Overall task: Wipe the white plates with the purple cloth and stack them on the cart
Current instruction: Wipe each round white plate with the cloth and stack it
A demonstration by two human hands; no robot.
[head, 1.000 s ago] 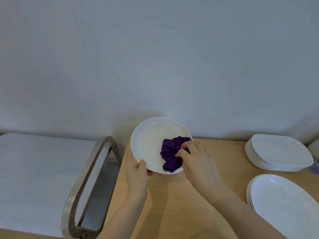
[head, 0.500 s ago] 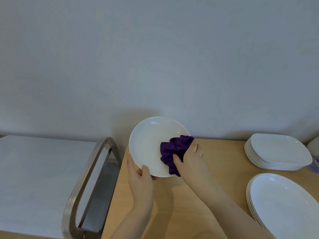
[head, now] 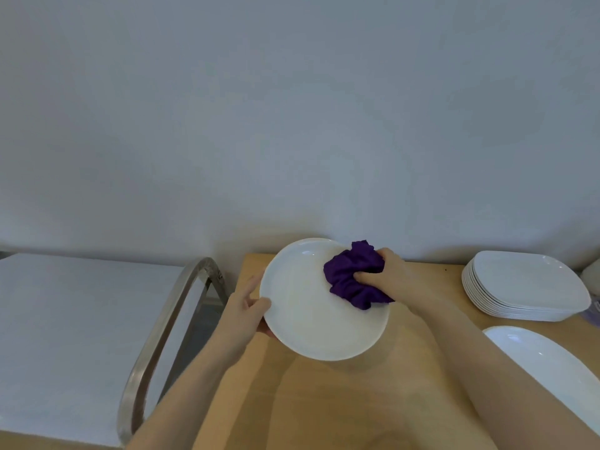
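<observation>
**Wiping the Held Plate**

The left hand [head: 245, 315] gripped the round white plate [head: 319, 316] at its left rim, thumb curled over the edge, holding it tilted above the wooden table [head: 341, 404]. The right hand [head: 388, 277] clenched the bunched purple cloth [head: 352, 276] against the plate's upper right. Good practice would be to press evenly, sweep along the rim, and steady the plate. The cart [head: 81, 319] stood left; stacked plates [head: 522, 287] waited right.

A wooden table [head: 341, 401] carries a stack of square plates [head: 526, 287] and oval plates [head: 552, 368].
</observation>
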